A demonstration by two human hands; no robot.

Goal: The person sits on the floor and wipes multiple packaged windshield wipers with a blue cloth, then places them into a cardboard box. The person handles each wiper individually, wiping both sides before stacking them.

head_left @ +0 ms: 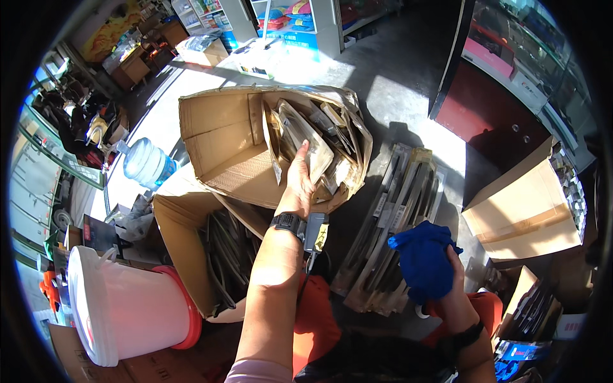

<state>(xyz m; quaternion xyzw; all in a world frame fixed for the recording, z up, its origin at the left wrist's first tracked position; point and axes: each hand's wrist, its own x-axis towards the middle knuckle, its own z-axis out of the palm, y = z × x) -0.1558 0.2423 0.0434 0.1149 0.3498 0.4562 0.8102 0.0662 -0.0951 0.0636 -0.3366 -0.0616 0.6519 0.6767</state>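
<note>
My left hand (301, 179) reaches into an open cardboard box (223, 153) in the middle of the view. It is closed on the near side of a flat, clear plastic-wrapped packet (305, 137), thumb on top; most of its fingers are hidden. Several similar packages stand beside it in the box's right half. On the right, my right hand (452, 281) holds a bunched blue cloth (423, 260), perhaps a glove. Beneath the cloth, long plastic-wrapped strips (383, 230) lie in a stack on the floor. A dark device with a cable is strapped to my left wrist.
A second cardboard box (175, 236) holding dark curved strips stands left of my forearm. Nearby are a white bucket (137, 309) and a clear blue water bottle (148, 163). Another carton (520, 210) stands right, below a glass display counter (517, 60). Shelves line the back.
</note>
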